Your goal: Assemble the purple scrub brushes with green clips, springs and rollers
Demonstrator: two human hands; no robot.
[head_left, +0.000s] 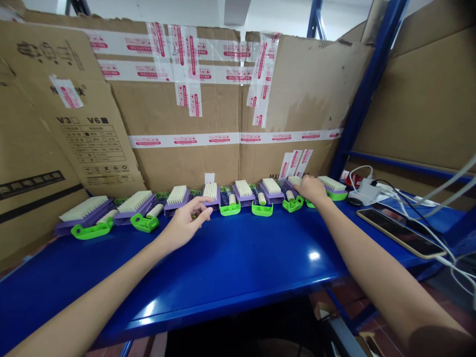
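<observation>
A row of brushes runs along the back of the blue table, with cream bristle blocks on purple bases, green end pieces and pale rollers. My left hand (190,216) hovers at the front of a brush (177,195) left of the middle, fingers apart and holding nothing. Beside it stands another brush (210,191). Toward the right end of the row, my right hand (313,190) curls over a brush (295,180); its fingertips are partly hidden. Just right of that hand lies the last brush (332,184). At the far left is a larger-looking brush (84,208).
Taped cardboard (208,111) walls the back of the blue table (238,258). A phone (399,232) lies at the right, near a white charger (368,190) and tangled cables (427,223). A blue metal post (366,99) rises behind.
</observation>
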